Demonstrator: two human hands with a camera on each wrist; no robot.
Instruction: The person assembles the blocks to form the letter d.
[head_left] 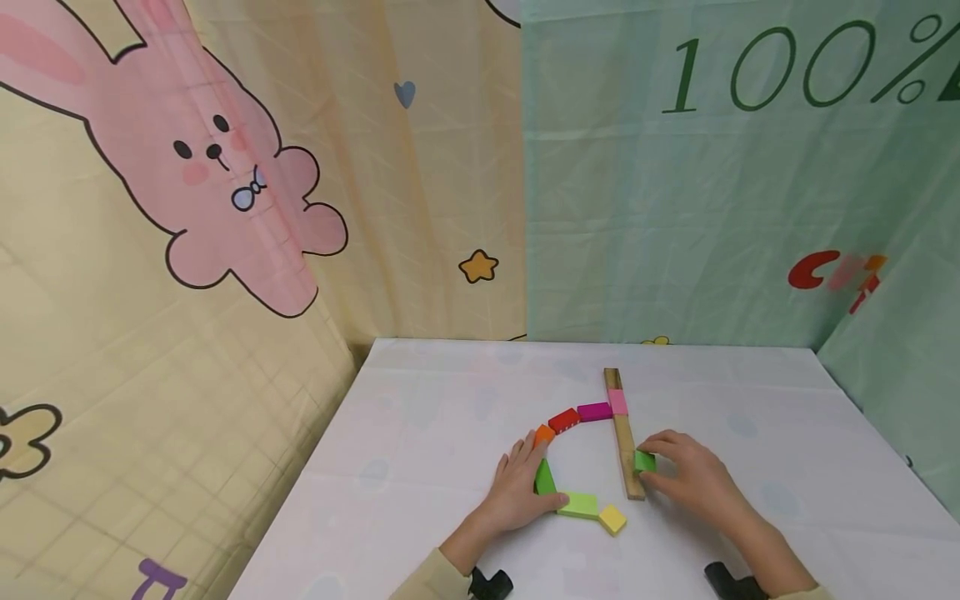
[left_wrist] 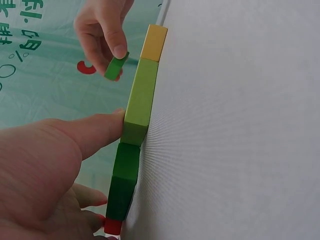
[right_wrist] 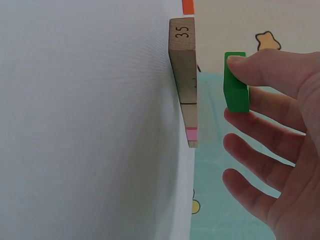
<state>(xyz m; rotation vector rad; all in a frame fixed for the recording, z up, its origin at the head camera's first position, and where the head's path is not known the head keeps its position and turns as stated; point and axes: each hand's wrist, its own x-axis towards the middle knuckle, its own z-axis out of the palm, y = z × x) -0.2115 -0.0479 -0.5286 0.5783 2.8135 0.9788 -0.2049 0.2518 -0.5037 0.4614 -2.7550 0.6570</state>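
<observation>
My right hand (head_left: 693, 473) pinches a small green block (right_wrist: 236, 87) between thumb and fingers, held above the table beside a straight row of plain wooden blocks (head_left: 625, 450). My left hand (head_left: 517, 487) lies along a curved line of coloured blocks with fingers extended. Its thumb touches the lime green block (left_wrist: 142, 97), and its fingertips reach the orange block (head_left: 543, 434). Between these sits a dark green block (left_wrist: 124, 175). A yellow block (head_left: 612, 520) ends the curve at the near side. At the far side come a red block (head_left: 564, 421) and a magenta block (head_left: 595, 412).
A pink block (head_left: 617, 402) lies within the wooden row, touching the magenta one. White cloth covers the table (head_left: 420, 433). Printed curtains (head_left: 420, 183) hang behind and at the sides. Dark wrist-camera mounts (head_left: 491, 583) show near the bottom edge.
</observation>
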